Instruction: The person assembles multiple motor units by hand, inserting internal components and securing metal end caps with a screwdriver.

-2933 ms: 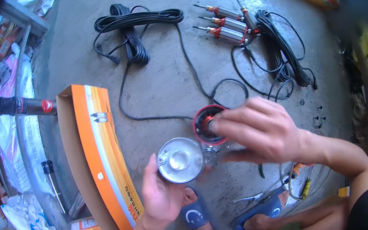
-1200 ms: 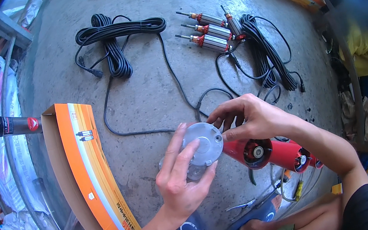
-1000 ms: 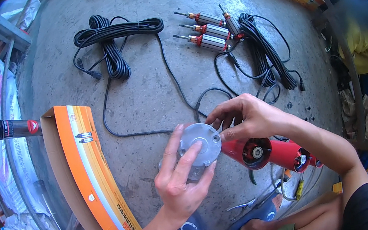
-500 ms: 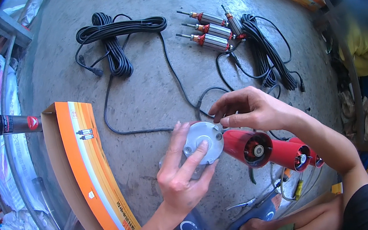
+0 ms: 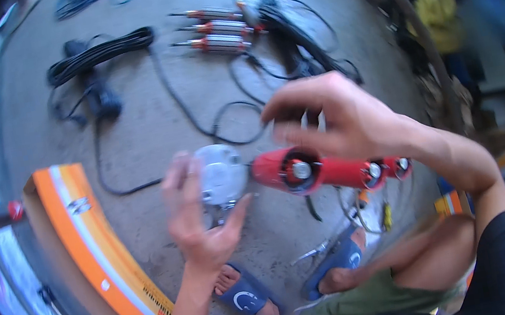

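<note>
Right, I have the round silver-grey cap (image 5: 223, 173) face-up near the middle of my view, above the concrete floor (image 5: 145, 135), with a metallic piece just below its rim. My left grip (image 5: 198, 210) is at its left side, fingers curved against the edge and thumb spread out lower down; with this blur I can't tell whether it is clamped on. And over here my right grip (image 5: 330, 121) hangs with nothing in it, fingers and thumb parted, close above the nearest red motor housing (image 5: 274, 172). Two more red housings (image 5: 343, 172) line up behind that one, to the right. Farther out, pliers (image 5: 312, 251) lie beside a blue slipper (image 5: 332, 272), with a yellow-handled tool (image 5: 387, 215) near them. Up ahead, I've got armatures (image 5: 221, 27) lying side by side between two black cable coils (image 5: 102, 54). Over on the left, a long orange carton (image 5: 104, 249) leans into view.
</note>
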Motion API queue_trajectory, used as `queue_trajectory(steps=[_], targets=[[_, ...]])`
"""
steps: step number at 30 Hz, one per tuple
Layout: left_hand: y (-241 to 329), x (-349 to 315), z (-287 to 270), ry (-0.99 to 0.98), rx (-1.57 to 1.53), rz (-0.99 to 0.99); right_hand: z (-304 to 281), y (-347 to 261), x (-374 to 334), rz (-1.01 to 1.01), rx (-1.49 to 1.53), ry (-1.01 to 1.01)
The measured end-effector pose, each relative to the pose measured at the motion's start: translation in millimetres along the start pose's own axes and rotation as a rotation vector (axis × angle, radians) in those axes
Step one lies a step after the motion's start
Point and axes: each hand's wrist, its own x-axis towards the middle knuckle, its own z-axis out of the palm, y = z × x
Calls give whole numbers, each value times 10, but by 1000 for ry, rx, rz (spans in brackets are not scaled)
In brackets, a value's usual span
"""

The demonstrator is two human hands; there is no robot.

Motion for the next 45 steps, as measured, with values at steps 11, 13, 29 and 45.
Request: queue_trajectory(steps=[11, 13, 29, 45], targets=[[-229, -139, 403, 68, -408, -199, -509, 885, -3230, 1068, 321, 612], [-225, -125, 422, 51, -386, -195, 344, 1561, -3926, 1278, 48, 433], [-323, -152, 458, 85, -411, -199, 1900, 2869, -5296, 1353, -419, 417], [-267, -94, 425, 174, -296, -129, -1370, -347, -1414, -42, 555, 637]])
